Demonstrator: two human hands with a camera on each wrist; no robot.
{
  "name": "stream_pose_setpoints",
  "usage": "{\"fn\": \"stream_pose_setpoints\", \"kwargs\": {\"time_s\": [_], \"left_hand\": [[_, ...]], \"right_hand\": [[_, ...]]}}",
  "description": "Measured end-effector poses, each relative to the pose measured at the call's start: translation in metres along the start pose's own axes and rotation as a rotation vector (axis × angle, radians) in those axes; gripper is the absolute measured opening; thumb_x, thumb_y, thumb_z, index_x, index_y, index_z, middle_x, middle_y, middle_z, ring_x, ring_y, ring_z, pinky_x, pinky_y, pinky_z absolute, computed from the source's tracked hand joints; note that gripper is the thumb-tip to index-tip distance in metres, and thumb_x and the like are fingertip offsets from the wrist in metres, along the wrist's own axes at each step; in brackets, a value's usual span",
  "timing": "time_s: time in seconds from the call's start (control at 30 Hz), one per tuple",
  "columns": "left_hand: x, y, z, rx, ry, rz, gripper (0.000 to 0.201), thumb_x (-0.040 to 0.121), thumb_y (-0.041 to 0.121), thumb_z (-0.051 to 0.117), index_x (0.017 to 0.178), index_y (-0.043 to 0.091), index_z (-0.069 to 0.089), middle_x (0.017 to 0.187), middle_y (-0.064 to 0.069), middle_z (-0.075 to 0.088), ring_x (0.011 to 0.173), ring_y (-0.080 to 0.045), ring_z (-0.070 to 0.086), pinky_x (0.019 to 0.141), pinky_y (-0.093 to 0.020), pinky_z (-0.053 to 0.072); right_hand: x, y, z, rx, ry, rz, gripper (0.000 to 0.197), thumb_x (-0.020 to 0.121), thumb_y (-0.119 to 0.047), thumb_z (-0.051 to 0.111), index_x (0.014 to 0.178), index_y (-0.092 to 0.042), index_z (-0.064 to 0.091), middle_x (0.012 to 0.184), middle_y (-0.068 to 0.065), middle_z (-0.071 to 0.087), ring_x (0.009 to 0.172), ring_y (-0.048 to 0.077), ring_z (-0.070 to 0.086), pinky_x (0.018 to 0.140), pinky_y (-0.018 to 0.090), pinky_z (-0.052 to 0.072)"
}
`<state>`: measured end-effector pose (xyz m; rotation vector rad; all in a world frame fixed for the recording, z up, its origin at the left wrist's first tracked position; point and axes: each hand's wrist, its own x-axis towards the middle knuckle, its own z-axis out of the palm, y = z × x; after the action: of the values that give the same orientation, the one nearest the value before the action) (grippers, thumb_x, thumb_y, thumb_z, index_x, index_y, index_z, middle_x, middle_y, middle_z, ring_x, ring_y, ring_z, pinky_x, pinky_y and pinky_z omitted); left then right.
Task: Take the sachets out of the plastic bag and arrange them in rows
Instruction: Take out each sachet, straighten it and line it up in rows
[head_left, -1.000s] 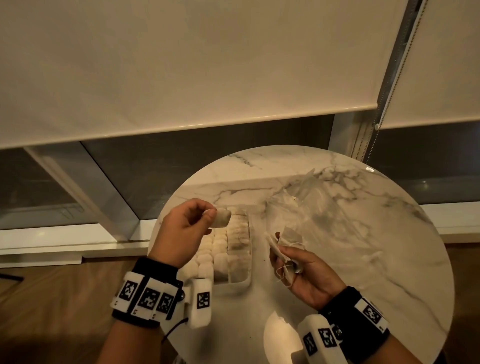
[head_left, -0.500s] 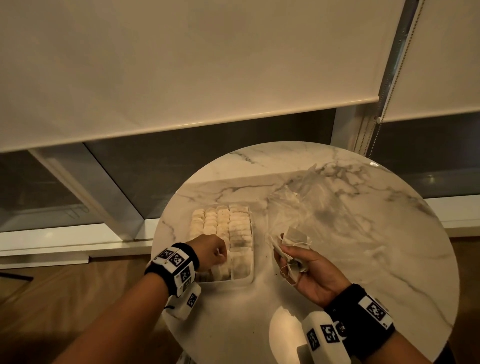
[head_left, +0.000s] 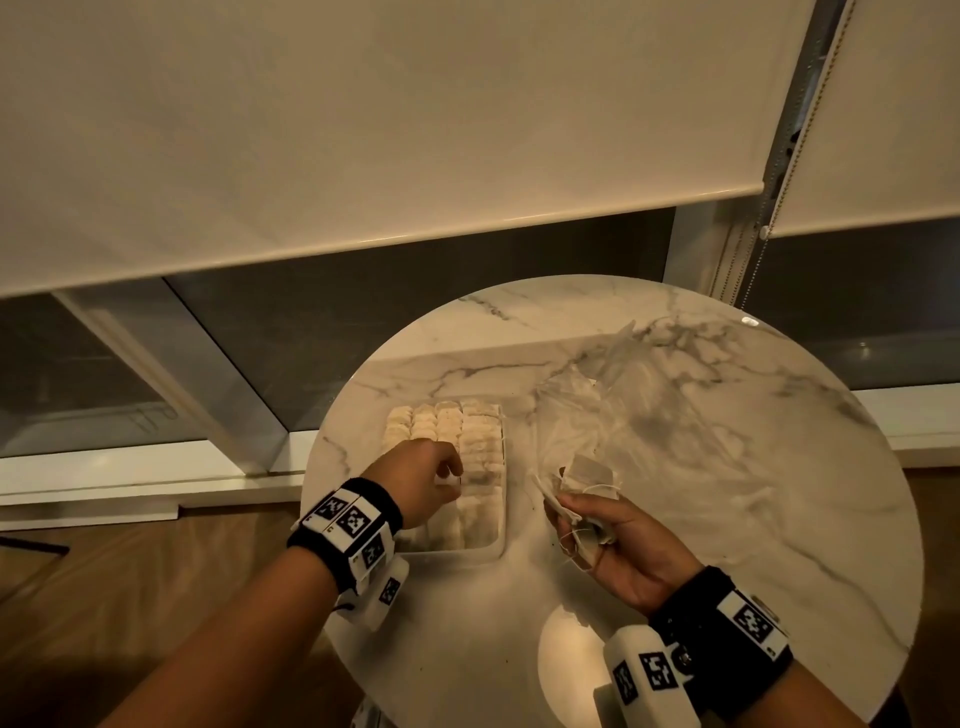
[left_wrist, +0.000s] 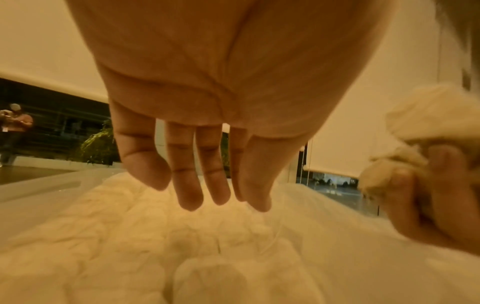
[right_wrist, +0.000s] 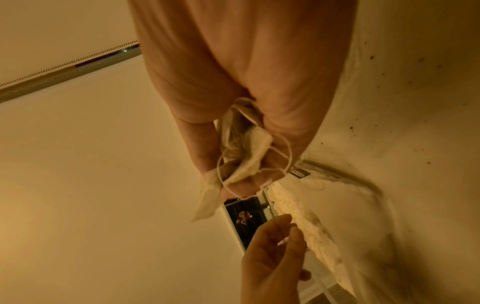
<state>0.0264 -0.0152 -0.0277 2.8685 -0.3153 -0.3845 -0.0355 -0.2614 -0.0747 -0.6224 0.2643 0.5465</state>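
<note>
Rows of pale sachets (head_left: 452, 426) fill a clear shallow tray (head_left: 467, 553) at the left of a round marble table (head_left: 727, 519). My left hand (head_left: 447, 475) hovers low over the middle of the rows (left_wrist: 155, 246). Its fingers (left_wrist: 189, 197) hang relaxed and hold no sachet in the left wrist view. A thin string trails down from near the thumb tip. To the right of the tray, my right hand (head_left: 576, 519) grips a bunch of stringed sachets (head_left: 589, 475), palm up. The right wrist view shows the same bunch (right_wrist: 249, 152) clamped between thumb and fingers. A crumpled clear plastic bag (head_left: 639, 405) lies beyond the right hand.
The table stands close against a window with roller blinds (head_left: 363, 130) and a bead chain (head_left: 748, 270) at the right. Wooden floor (head_left: 104, 597) drops away past the table's left edge. Bare marble lies on the near and right parts of the top.
My left hand came down from above the tray with a sachet, lowered it at the near end of the rows, and now sits further in, with no sachet. The right hand barely moved.
</note>
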Motion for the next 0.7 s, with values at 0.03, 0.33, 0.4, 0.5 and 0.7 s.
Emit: {"fn": "stream_pose_setpoints", "kwargs": {"time_s": [0.03,0.33,0.4,0.5,0.7], "left_hand": [[-0.005,0.002,-0.002,-0.028,0.028,0.004,0.016,0.093,0.032,0.065,0.108,0.027,0.068,0.103,0.011,0.065,0.081,-0.003,0.055,0.074,-0.019,0.044],[-0.055,0.047,0.0,-0.87,0.011,-0.17,0.047,0.098,0.047,0.051,0.092,0.006,0.073,0.083,-0.012,0.075,0.068,-0.02,0.07,0.06,-0.027,0.054],[-0.06,0.058,0.004,-0.962,0.023,-0.181,0.05,0.095,0.051,0.056,0.09,0.004,0.073,0.081,-0.015,0.075,0.068,-0.024,0.07,0.059,-0.028,0.053],[-0.061,0.066,0.01,-1.002,0.052,-0.173,0.039,0.091,0.043,0.067,0.086,0.004,0.074,0.078,-0.015,0.074,0.068,-0.026,0.071,0.057,-0.028,0.053],[-0.06,0.062,0.013,-0.954,0.139,-0.162,0.014,0.091,0.019,0.07,0.085,0.007,0.074,0.073,-0.014,0.074,0.066,-0.026,0.071,0.057,-0.029,0.055]], "right_hand": [[0.0,0.0,0.0,-0.012,0.001,-0.005,0.056,0.042,-0.004,0.098,0.093,0.0,0.075,0.088,0.02,0.065,0.065,0.019,0.063,0.056,0.023,0.057],[-0.002,0.011,0.014,-0.146,-0.016,-0.162,0.046,0.082,0.011,0.066,0.126,0.011,0.055,0.107,0.025,0.068,0.087,0.028,0.069,0.07,0.033,0.059],[-0.003,0.016,0.018,-0.217,0.007,-0.212,0.045,0.081,0.013,0.066,0.124,0.005,0.058,0.112,0.024,0.07,0.092,0.03,0.071,0.071,0.035,0.059],[-0.004,0.022,0.02,-0.312,0.021,-0.266,0.048,0.079,0.012,0.069,0.124,0.0,0.059,0.117,0.024,0.069,0.103,0.037,0.069,0.08,0.042,0.057],[-0.005,0.028,0.021,-0.36,0.022,-0.271,0.052,0.077,0.01,0.074,0.125,-0.001,0.058,0.118,0.026,0.069,0.107,0.042,0.067,0.083,0.046,0.056]]}}
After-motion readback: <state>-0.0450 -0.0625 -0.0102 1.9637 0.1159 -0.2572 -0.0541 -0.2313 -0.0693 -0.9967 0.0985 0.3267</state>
